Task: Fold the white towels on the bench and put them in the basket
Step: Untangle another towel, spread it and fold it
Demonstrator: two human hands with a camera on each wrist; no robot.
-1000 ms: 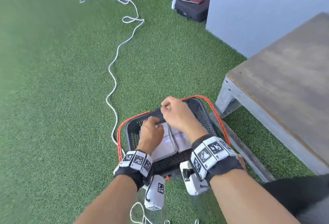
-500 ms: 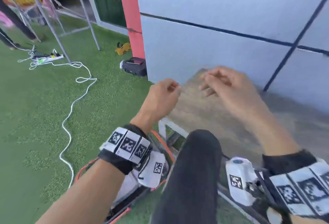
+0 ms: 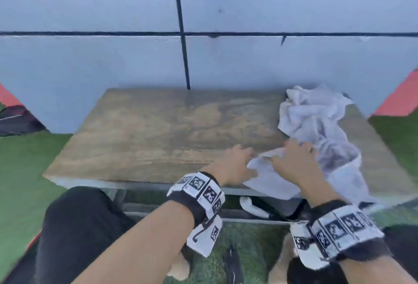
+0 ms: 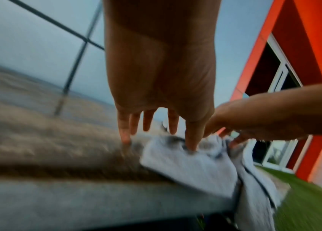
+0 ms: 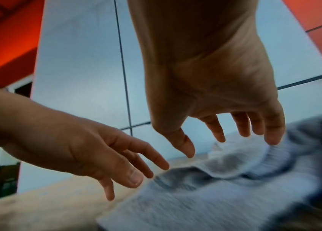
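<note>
From where I'm watching, the wooden bench (image 3: 144, 139) against the grey wall (image 3: 90, 62) fills most of the head view, with the crumpled white towel (image 3: 316, 125) piled at its right end and one corner draping over the front edge. My left hand (image 3: 235, 166) and right hand (image 3: 294, 164) both have spread, relaxed fingers just touching that near corner, nothing gripped.

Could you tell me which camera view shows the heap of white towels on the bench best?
The head view: the whole crumpled towel heap lies on the bench, its near end hanging over the front edge. The left wrist view shows only that blurred near end; the right wrist view shows blurred folds below the open fingers.
</note>
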